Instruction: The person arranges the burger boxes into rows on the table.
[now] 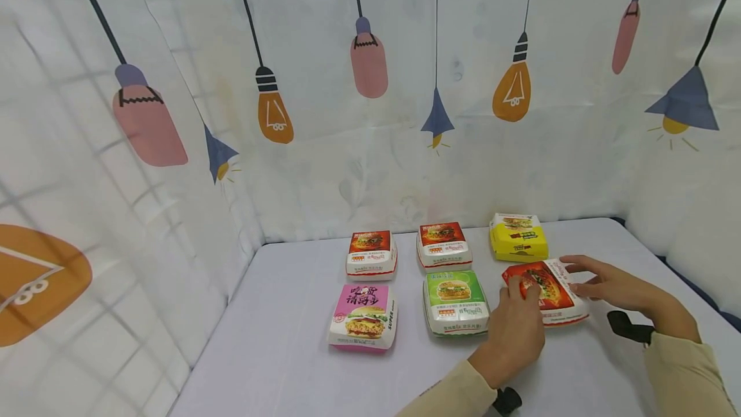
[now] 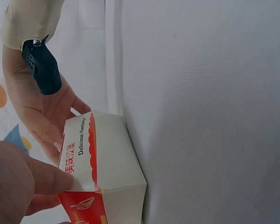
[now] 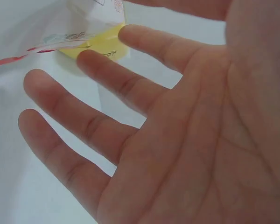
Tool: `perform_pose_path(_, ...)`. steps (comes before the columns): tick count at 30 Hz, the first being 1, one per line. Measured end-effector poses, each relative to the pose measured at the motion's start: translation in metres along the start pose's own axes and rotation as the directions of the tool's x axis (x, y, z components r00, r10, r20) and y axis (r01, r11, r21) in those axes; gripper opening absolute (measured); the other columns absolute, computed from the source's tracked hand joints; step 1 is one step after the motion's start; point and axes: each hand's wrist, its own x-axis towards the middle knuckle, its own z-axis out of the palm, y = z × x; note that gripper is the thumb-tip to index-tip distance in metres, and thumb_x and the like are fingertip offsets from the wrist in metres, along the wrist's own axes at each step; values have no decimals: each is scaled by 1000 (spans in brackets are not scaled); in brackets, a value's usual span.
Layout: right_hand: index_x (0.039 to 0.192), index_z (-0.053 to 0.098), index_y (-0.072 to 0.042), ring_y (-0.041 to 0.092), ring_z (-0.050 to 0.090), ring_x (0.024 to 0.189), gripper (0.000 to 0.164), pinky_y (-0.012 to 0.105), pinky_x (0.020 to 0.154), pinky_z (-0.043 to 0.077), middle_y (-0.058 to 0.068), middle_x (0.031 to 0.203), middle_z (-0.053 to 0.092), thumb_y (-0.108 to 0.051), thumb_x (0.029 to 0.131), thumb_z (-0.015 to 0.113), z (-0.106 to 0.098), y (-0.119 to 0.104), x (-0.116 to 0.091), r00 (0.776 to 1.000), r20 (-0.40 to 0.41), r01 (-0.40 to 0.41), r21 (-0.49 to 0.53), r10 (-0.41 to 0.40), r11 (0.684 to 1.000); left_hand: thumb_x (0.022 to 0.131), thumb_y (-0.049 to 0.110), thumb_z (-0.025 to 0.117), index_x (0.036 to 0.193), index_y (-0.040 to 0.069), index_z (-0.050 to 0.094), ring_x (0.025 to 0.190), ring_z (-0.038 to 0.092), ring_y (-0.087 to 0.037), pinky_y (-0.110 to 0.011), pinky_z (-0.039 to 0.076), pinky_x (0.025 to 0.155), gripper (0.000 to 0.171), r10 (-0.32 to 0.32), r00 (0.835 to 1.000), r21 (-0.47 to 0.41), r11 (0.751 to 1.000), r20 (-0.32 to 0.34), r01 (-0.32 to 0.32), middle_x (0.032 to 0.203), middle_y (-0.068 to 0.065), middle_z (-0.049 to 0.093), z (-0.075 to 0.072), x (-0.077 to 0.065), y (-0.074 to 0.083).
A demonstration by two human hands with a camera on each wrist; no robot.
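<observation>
A red-and-white hamburger box sits at the right of the table, between the two hands. My left hand grips its left side, the thumb lying over the top in the left wrist view. Beside the opposite side is my right hand, its fingers straight and spread in the right wrist view. Whether they all touch the box cannot be told. A green hamburger box stands just left of my left hand, and a yellow one lies behind the gripped box.
Two more red-and-white boxes form the back row, with a pink box in front at left. All rest on a white-covered table. A white curtain with printed lamps hangs behind it.
</observation>
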Motion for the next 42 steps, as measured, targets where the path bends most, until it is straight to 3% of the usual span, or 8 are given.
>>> perform_pose_path(11,162,18,-4,56,53,123,79,66,88,51,40,159,20,-31,101,60,2,-1,0,1000,17,-7,0,7,1000,84,31,84,136,30,55,116,56,-12,-21,55,79,59,4,1000,-11,1000,11,-4,141,4,47,0,1,-1)
perform_pose_path(17,161,20,-5,54,53,123,76,64,87,52,39,159,21,-31,102,59,1,1,2,1000,19,-5,-3,6,1000,85,27,83,136,30,55,104,59,-7,-20,53,66,58,-2,1000,-51,999,27,4,143,5,45,0,1,-1)
perform_pose_path(23,160,23,-5,47,57,121,77,61,87,53,37,158,24,-33,100,63,1,2,3,1000,15,-17,-3,17,1000,88,28,81,138,31,54,92,62,-5,-21,51,62,57,-26,998,-66,997,51,29,145,6,44,-1,2,1)
perform_pose_path(29,160,22,-4,46,58,119,75,62,85,53,38,155,25,-31,101,61,0,1,2,1000,14,-17,-13,17,1000,92,37,74,144,29,51,68,54,-5,-20,44,54,57,-46,994,-57,997,95,51,142,6,43,-2,2,2)
perform_pose_path(37,158,26,-5,35,60,113,74,58,84,54,36,153,30,-30,99,63,0,2,2,1000,4,-25,-8,25,1000,92,44,73,144,28,51,75,55,-7,-21,47,60,58,-39,994,-60,997,100,46,140,7,44,-3,2,2)
perform_pose_path(42,154,29,-4,37,62,113,73,57,83,54,36,149,33,-34,99,64,0,2,1,1000,-6,-19,-23,19,1000,91,46,73,147,30,47,82,55,-8,-23,49,62,63,-45,993,-39,998,106,50,141,7,43,-2,1,2)
